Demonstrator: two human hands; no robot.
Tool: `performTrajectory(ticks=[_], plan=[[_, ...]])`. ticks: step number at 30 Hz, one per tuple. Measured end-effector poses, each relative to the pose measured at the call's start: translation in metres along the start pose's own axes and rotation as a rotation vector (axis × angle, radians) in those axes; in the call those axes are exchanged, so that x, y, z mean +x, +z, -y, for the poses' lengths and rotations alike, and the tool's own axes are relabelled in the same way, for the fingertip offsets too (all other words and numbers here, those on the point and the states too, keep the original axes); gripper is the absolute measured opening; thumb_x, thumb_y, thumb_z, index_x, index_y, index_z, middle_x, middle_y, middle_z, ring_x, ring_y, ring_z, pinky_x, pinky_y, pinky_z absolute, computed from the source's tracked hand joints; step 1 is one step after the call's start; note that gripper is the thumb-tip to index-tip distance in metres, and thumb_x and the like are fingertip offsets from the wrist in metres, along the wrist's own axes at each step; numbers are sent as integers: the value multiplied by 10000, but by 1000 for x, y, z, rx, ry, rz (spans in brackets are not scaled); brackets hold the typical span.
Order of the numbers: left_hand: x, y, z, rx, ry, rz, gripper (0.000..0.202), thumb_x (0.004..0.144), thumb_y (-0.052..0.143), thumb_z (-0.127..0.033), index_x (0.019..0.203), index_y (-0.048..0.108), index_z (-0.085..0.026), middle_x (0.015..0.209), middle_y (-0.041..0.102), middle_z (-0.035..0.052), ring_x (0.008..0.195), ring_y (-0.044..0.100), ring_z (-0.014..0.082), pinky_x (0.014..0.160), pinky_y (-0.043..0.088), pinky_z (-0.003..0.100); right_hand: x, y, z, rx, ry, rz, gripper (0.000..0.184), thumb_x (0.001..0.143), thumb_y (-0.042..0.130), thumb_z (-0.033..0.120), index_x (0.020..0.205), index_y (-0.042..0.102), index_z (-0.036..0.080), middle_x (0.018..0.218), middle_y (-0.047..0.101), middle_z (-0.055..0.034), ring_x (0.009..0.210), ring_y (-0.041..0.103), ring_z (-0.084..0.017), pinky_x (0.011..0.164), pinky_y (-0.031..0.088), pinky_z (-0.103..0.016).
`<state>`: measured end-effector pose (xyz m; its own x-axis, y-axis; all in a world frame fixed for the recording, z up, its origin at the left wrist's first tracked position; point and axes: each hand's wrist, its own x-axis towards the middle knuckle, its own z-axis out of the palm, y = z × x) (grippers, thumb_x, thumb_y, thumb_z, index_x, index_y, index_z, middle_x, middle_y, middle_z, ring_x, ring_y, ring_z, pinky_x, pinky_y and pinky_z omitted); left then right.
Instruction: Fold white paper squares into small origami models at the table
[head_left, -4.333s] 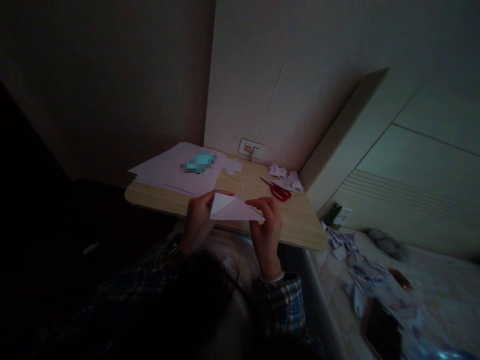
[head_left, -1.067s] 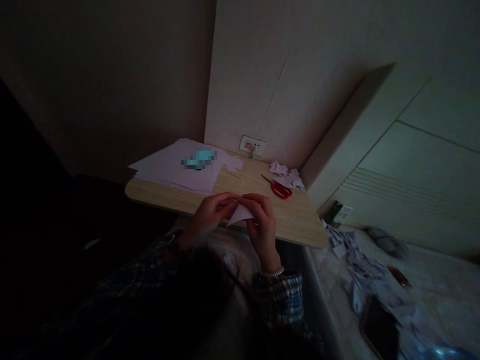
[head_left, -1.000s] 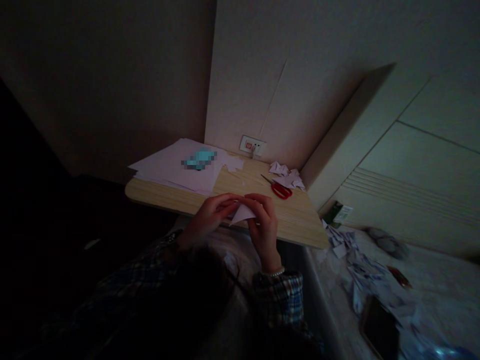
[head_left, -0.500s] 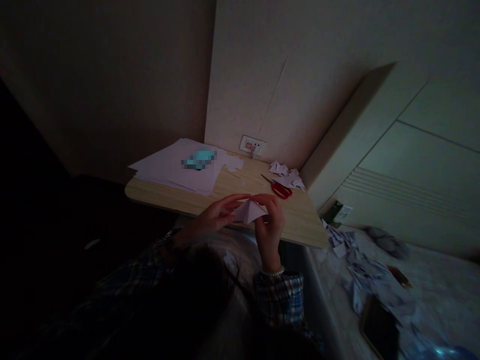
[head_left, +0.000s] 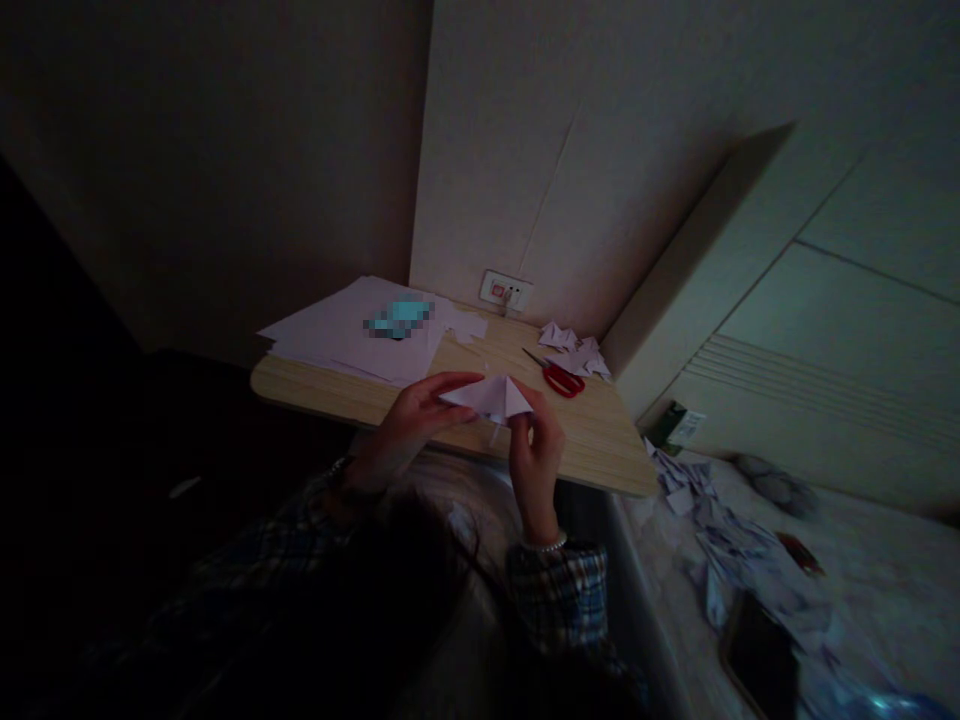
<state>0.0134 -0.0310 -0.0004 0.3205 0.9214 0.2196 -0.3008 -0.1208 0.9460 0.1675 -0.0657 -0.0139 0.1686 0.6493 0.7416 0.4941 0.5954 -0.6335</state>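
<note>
A small folded piece of white paper (head_left: 491, 397) is held between both hands just above the near edge of a light wooden table (head_left: 600, 440). My left hand (head_left: 416, 420) pinches its left side with the fingers closed on it. The right hand (head_left: 536, 450) grips its right lower corner from below. The paper forms a flat triangle pointing up. Both wrists come out of plaid sleeves, and the right one wears a bead bracelet.
A stack of white sheets (head_left: 352, 335) lies on the table's far left. Red-handled scissors (head_left: 559, 378) and several small folded papers (head_left: 574, 350) lie at the far right, below a wall socket (head_left: 504, 291). More folded papers (head_left: 720, 530) and a dark phone (head_left: 761, 655) lie on the bed.
The paper was a wider triangle several seconds ago. It was folded smaller between both hands, then opened out and lifted slightly into the present small triangle.
</note>
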Motion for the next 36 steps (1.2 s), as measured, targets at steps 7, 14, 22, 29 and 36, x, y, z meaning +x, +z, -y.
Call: performTrajectory(ticks=[7,14,22,29,36], plan=[[-1,4,-1,35,40,-2,551,570,773,-246,1090,617,-159,1145,664,79,944,645,222,819,516,304,-1,8,-6,-90,21,-7,205,898,441,259,881,636,201,864,669,-68,831,606,-210,778,493,-371],[7,0,8,141,122,-187,279,577,718,-246,834,653,-158,850,692,21,877,627,215,830,486,307,0,16,1,-44,-46,156,327,842,489,173,1163,544,194,1080,612,-96,1023,556,-213,893,466,-381],[9,-13,6,333,165,-100,204,612,673,-240,792,629,-155,782,649,4,796,600,194,730,463,269,-2,5,10,182,-16,222,533,882,496,326,1381,324,250,1401,436,-96,1276,431,-227,1039,384,-430],[6,-15,-5,211,108,-168,412,568,731,-255,943,577,-181,906,667,8,810,636,184,708,490,259,-3,0,10,87,-105,361,489,915,372,488,1361,386,289,1400,426,-52,1333,355,-228,1135,256,-449],[5,-11,-6,260,12,-109,396,526,781,-277,859,600,-161,775,668,-9,740,645,193,694,499,282,-4,2,7,174,-41,211,456,955,251,470,1317,445,273,1372,471,-61,1299,407,-213,1099,315,-437]])
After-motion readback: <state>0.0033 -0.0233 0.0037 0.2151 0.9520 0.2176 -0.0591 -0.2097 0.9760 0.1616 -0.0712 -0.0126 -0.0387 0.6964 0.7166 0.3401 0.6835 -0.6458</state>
